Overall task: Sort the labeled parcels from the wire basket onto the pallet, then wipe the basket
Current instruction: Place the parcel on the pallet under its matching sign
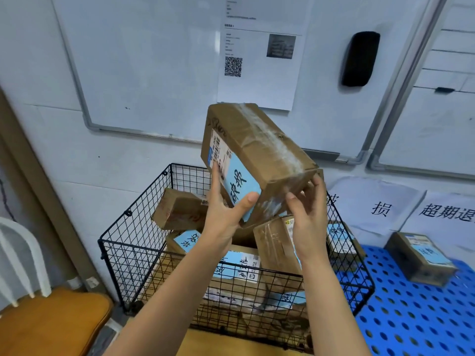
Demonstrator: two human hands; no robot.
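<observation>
Held parcel (257, 155) is up in the air above the wire basket (144, 214), clear of the pile. Both hands are on its lower, nearer end: left hand (226, 214) grips the bottom corner with the thumb laid on the blue label (237, 186), and right hand (305, 214) clasps the end face from the other side with curled fingers. The long axis runs from the hands up and away toward the whiteboard (154, 60), tilted, so most of the box stands above the grip; judged top-heavy, likely to tip if one hand lets go. The pallet (411, 325) lies low and to the right, just beside the basket, so the right hand is the nearer one and the carry would sweep rightward and down. One labeled parcel on the pallet (421, 260) sits already below the paper signs (377, 204) on the wall. The basket holds several more cardboard parcels with blue labels, heaped at odd angles, some leaning on each other, the lowest half hidden; sorting looks barely begun, wiping not yet possible. A chair with an orange cushion (51, 322) stands left of the basket
</observation>
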